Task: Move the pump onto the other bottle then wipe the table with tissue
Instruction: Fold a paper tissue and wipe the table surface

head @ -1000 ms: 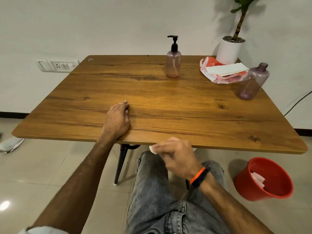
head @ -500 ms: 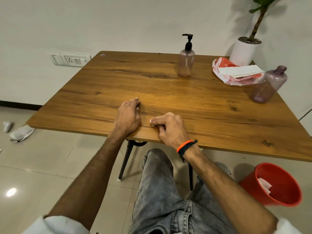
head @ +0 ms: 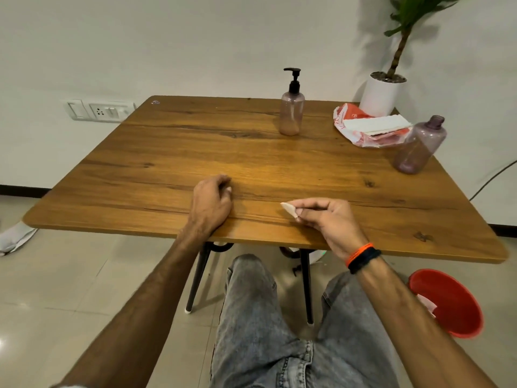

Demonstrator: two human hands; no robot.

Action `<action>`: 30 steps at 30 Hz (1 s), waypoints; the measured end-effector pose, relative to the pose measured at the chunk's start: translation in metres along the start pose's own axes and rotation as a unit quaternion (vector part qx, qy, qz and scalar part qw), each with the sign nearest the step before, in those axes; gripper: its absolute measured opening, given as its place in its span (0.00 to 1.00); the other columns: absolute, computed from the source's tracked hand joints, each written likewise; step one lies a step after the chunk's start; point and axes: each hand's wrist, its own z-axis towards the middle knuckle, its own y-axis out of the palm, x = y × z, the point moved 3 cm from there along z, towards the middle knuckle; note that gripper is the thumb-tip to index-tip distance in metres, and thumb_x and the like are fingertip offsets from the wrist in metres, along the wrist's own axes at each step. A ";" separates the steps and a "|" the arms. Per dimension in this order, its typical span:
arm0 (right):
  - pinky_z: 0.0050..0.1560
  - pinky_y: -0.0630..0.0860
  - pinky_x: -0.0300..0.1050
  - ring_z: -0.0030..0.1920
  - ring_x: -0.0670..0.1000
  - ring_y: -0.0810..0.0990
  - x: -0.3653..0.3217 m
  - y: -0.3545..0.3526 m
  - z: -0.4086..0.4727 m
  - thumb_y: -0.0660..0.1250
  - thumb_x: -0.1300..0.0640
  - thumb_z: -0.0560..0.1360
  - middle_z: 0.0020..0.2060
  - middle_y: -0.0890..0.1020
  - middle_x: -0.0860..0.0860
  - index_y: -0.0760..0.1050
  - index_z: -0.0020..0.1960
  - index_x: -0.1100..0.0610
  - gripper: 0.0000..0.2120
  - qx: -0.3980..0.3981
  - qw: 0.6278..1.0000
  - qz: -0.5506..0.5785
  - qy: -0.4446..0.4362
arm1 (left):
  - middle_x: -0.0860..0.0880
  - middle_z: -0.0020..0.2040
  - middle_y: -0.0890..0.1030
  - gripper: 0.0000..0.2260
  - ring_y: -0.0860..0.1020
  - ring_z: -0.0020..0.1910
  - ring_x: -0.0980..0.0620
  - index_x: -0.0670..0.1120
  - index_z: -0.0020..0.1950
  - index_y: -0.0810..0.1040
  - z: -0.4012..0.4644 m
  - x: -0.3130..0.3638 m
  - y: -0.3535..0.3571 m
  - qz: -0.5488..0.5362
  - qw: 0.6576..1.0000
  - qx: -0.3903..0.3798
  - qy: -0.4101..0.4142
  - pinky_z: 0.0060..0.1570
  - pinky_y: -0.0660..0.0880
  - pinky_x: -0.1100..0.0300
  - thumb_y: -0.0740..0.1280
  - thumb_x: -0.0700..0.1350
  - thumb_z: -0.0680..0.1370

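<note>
Two bare hands are down on the near half of the wooden table point(head: 173, 152). The left hand point(head: 210, 202) rests near the front edge at about 7 o'clock of the tabletop, fingers loosely curled under with the knuckles up, and nothing shows in its grasp. The right hand point(head: 327, 219), with orange and black bands point(head: 362, 257) at the wrist, sits just to the right at about 6 o'clock; its thumb and fingertips pinch a small folded piece of white tissue point(head: 289, 209), the tip of which pokes out toward the left hand and lies low against the wood.

Far back, at about 12 o'clock, stands a translucent pink bottle point(head: 291, 114), upright, with the black pump point(head: 293, 79) seated on its neck. Over at 2 o'clock a second bottle point(head: 418, 148), purplish and open at the neck, stands near the right edge. Just behind it and touching or nearly so lies a red-and-white tissue packet point(head: 363, 135) with a stack of white tissues point(head: 376, 124) on top. At the far right corner is a white plant pot point(head: 382, 93) holding a green plant.

On the floor at 4 o'clock a red bucket point(head: 450, 306) sits with a scrap of white paper inside. A wall socket plate point(head: 98, 110) is on the wall at 10 o'clock, and a white cloth point(head: 15, 238) lies on the tiles at 8 o'clock. Grey jeans point(head: 279, 331) show below.
</note>
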 end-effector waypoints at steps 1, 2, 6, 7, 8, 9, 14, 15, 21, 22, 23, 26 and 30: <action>0.50 0.77 0.42 0.43 0.50 0.79 -0.002 -0.008 0.001 0.67 0.72 0.72 0.44 0.85 0.56 0.84 0.44 0.60 0.10 0.014 0.998 0.052 0.025 | 0.46 0.64 0.79 0.15 0.75 0.64 0.49 0.43 0.66 0.77 -0.002 0.011 0.004 -0.032 0.999 -0.006 0.002 0.66 0.67 0.60 0.64 0.42 0.80; 0.46 0.79 0.39 0.42 0.50 0.80 -0.004 -0.015 0.001 0.66 0.72 0.73 0.44 0.85 0.57 0.83 0.45 0.62 0.09 0.023 0.994 0.094 0.044 | 0.47 0.62 0.80 0.14 0.76 0.62 0.52 0.44 0.65 0.78 -0.005 0.022 0.009 -0.058 0.998 -0.009 0.007 0.63 0.67 0.63 0.65 0.42 0.79; 0.41 0.81 0.35 0.40 0.47 0.83 -0.007 -0.047 0.003 0.66 0.71 0.74 0.43 0.85 0.56 0.82 0.47 0.63 0.08 0.063 0.982 0.163 0.069 | 0.56 0.54 0.82 0.10 0.79 0.51 0.63 0.49 0.59 0.81 -0.010 0.073 0.041 -0.165 0.983 -0.079 0.017 0.56 0.73 0.67 0.68 0.45 0.78; 0.42 0.81 0.35 0.40 0.47 0.83 -0.006 -0.057 0.004 0.66 0.71 0.74 0.44 0.85 0.56 0.82 0.48 0.63 0.08 0.074 0.980 0.173 0.070 | 0.57 0.53 0.83 0.10 0.80 0.50 0.63 0.49 0.58 0.81 -0.009 0.087 0.055 -0.192 0.975 -0.110 0.012 0.55 0.75 0.65 0.70 0.45 0.77; 0.42 0.81 0.35 0.40 0.47 0.83 -0.005 -0.061 0.003 0.66 0.71 0.74 0.45 0.85 0.57 0.81 0.48 0.63 0.08 0.080 0.978 0.179 0.072 | 0.55 0.53 0.84 0.10 0.81 0.50 0.60 0.49 0.57 0.82 -0.011 0.095 0.065 -0.227 0.965 -0.135 0.000 0.55 0.77 0.62 0.71 0.45 0.76; 0.42 0.81 0.35 0.40 0.47 0.83 -0.004 -0.072 0.004 0.66 0.71 0.74 0.46 0.85 0.58 0.81 0.49 0.64 0.08 0.090 0.975 0.188 0.071 | 0.52 0.53 0.84 0.10 0.83 0.50 0.57 0.49 0.56 0.81 -0.010 0.107 0.079 -0.267 0.949 -0.165 -0.017 0.53 0.79 0.59 0.72 0.43 0.75; 0.40 0.81 0.36 0.40 0.47 0.84 0.000 -0.130 0.009 0.66 0.70 0.74 0.46 0.85 0.57 0.81 0.50 0.61 0.09 0.150 0.968 0.190 0.060 | 0.45 0.47 0.84 0.09 0.83 0.40 0.55 0.45 0.51 0.80 -0.002 0.161 0.140 -0.383 0.882 -0.258 -0.090 0.39 0.82 0.63 0.71 0.34 0.74; 0.40 0.82 0.37 0.41 0.47 0.84 -0.001 -0.140 0.010 0.66 0.70 0.74 0.46 0.85 0.56 0.82 0.50 0.60 0.10 0.158 0.969 0.180 0.052 | 0.45 0.44 0.83 0.09 0.83 0.37 0.56 0.44 0.49 0.80 0.001 0.170 0.148 -0.393 0.876 -0.263 -0.098 0.37 0.81 0.64 0.70 0.32 0.74; 0.39 0.82 0.39 0.43 0.49 0.84 -0.009 -0.210 0.025 0.70 0.67 0.71 0.45 0.85 0.56 0.82 0.52 0.58 0.11 0.181 0.979 0.092 0.015 | 0.45 0.38 0.83 0.07 0.83 0.37 0.52 0.43 0.44 0.81 0.029 0.221 0.210 -0.411 0.855 -0.293 -0.119 0.38 0.82 0.63 0.72 0.32 0.72; 0.39 0.82 0.39 0.43 0.50 0.84 -0.009 -0.221 0.027 0.70 0.67 0.71 0.45 0.86 0.56 0.82 0.53 0.58 0.12 0.184 0.980 0.074 0.011 | 0.45 0.39 0.84 0.07 0.84 0.39 0.50 0.44 0.44 0.81 0.033 0.229 0.220 -0.400 0.858 -0.300 -0.121 0.40 0.82 0.61 0.73 0.33 0.72; 0.39 0.82 0.40 0.44 0.50 0.85 -0.011 -0.231 0.029 0.71 0.67 0.70 0.45 0.86 0.56 0.82 0.54 0.58 0.13 0.187 0.981 0.052 0.008 | 0.45 0.40 0.84 0.07 0.84 0.41 0.49 0.44 0.44 0.82 0.036 0.235 0.227 -0.391 0.860 -0.306 -0.120 0.42 0.82 0.59 0.74 0.34 0.71; 0.40 0.83 0.42 0.43 0.52 0.85 -0.012 -0.264 0.036 0.72 0.67 0.69 0.43 0.86 0.55 0.83 0.52 0.58 0.12 0.206 0.978 0.014 0.012 | 0.45 0.41 0.85 0.07 0.85 0.43 0.48 0.44 0.46 0.82 0.048 0.259 0.255 -0.362 0.865 -0.331 -0.107 0.46 0.82 0.55 0.75 0.35 0.71; 0.40 0.83 0.41 0.43 0.53 0.85 -0.014 -0.305 0.044 0.71 0.68 0.70 0.43 0.86 0.55 0.82 0.51 0.61 0.11 0.243 0.969 0.027 0.032 | 0.46 0.43 0.86 0.08 0.85 0.45 0.48 0.44 0.48 0.82 0.058 0.296 0.280 -0.331 0.869 -0.359 -0.079 0.50 0.81 0.53 0.75 0.36 0.71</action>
